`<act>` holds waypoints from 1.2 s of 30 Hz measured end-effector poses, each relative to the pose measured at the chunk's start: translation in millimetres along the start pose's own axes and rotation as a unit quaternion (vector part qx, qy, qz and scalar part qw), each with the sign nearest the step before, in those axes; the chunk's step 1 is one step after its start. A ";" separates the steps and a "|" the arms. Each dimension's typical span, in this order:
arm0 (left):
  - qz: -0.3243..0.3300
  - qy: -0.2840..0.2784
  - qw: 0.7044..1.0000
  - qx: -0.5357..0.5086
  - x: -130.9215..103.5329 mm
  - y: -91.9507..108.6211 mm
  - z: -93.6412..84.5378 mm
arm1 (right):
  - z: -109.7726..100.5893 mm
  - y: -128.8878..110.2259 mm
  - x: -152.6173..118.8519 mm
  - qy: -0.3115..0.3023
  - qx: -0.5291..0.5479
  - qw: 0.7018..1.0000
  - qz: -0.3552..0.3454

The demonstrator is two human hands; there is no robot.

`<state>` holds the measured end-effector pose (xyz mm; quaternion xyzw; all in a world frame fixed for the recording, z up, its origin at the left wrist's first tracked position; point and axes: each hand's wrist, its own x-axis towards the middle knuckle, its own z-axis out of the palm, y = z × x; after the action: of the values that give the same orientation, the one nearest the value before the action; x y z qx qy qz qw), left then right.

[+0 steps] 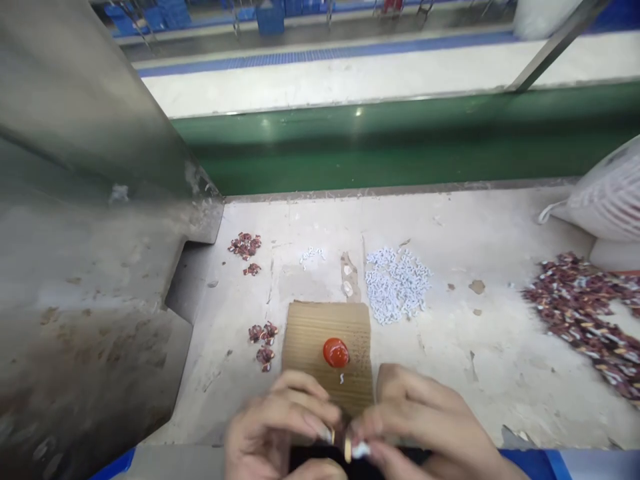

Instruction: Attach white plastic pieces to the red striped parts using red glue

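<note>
Two hands are meeting at the tabletop's near edge: left hand and right hand are each pinching, fingertips closed, a tiny white plastic piece between them. It is probably light, rigid and easily dropped; a fingertip pinch suits it. A small red round cap is resting on a brown cardboard sheet.

Hands meet over the worktop
Left hand and right hand pinch a small white piece below the red blob on cardboard
</note>
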<state>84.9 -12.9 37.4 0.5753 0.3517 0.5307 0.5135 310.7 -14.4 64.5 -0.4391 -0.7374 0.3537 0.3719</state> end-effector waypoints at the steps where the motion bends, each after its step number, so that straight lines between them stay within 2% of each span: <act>1: 0.017 0.010 0.997 0.081 -0.6 -4.4 -13.5 | -9.9 13.5 13.2 0.016 -0.049 0.999 -0.006; 2: -0.004 0.031 0.980 0.196 -0.8 -9.7 -28.7 | -22.5 30.2 29.1 0.038 -0.101 0.994 -0.003; 3: -0.014 0.046 0.950 0.309 -0.7 -15.5 -44.4 | -37.3 49.3 47.2 0.062 -0.145 0.988 0.007; 4: -0.011 0.033 0.915 0.401 -0.1 -21.4 -59.6 | -53.6 69.8 66.8 0.092 -0.188 0.977 0.025; 5: -0.006 0.016 0.881 0.472 1.1 -27.2 -73.1 | -70.2 90.6 87.1 0.122 -0.228 0.965 0.042; 7: -0.011 -0.012 0.845 0.535 4.8 -36.2 -92.7 | -100.4 129.0 125.7 0.148 -0.284 0.945 0.071; 9: -0.002 -0.048 0.826 0.561 9.8 -40.9 -102.0 | -122.2 159.2 157.1 0.156 -0.318 0.930 0.101; 11: 0.028 -0.082 0.816 0.572 14.9 -42.3 -104.1 | -135.6 179.5 178.7 0.155 -0.343 0.918 0.130; 15: 0.067 -0.098 0.818 0.563 19.5 -42.5 -102.7 | -149.9 192.6 194.1 0.142 -0.370 0.902 0.169; 17: 0.067 -0.118 0.817 0.560 18.6 -43.5 -102.6 | -154.1 185.2 185.9 0.133 -0.375 0.901 0.173; 19: 0.072 -0.147 0.813 0.558 17.5 -45.1 -103.4 | -155.6 167.9 163.9 0.112 -0.373 0.907 0.161; 21: 0.079 -0.159 0.811 0.557 17.8 -47.2 -105.4 | -153.4 143.8 128.9 0.061 -0.357 0.922 0.137; 24: 0.087 -0.160 0.813 0.553 21.4 -51.2 -110.6 | -145.3 110.5 67.0 -0.053 -0.317 0.940 0.112; 26: 0.103 -0.167 0.816 0.543 24.5 -53.4 -114.9 | -139.4 100.2 33.3 -0.074 -0.320 0.938 0.114; 29: 0.118 -0.159 0.820 0.537 27.9 -52.9 -119.0 | -132.9 105.5 7.7 -0.062 -0.346 0.927 0.126; 33: 0.117 -0.104 0.823 0.546 30.9 -41.2 -115.9 | -128.0 127.8 5.8 -0.059 -0.361 0.922 0.126; 36: 0.089 -0.070 0.828 0.549 34.3 -28.8 -108.1 | -126.8 138.6 6.4 -0.072 -0.366 0.919 0.126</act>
<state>-9.6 49.6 8.5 0.8265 0.4958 0.2521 0.0872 470.8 66.7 8.5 -0.6071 -0.7788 0.1336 0.0841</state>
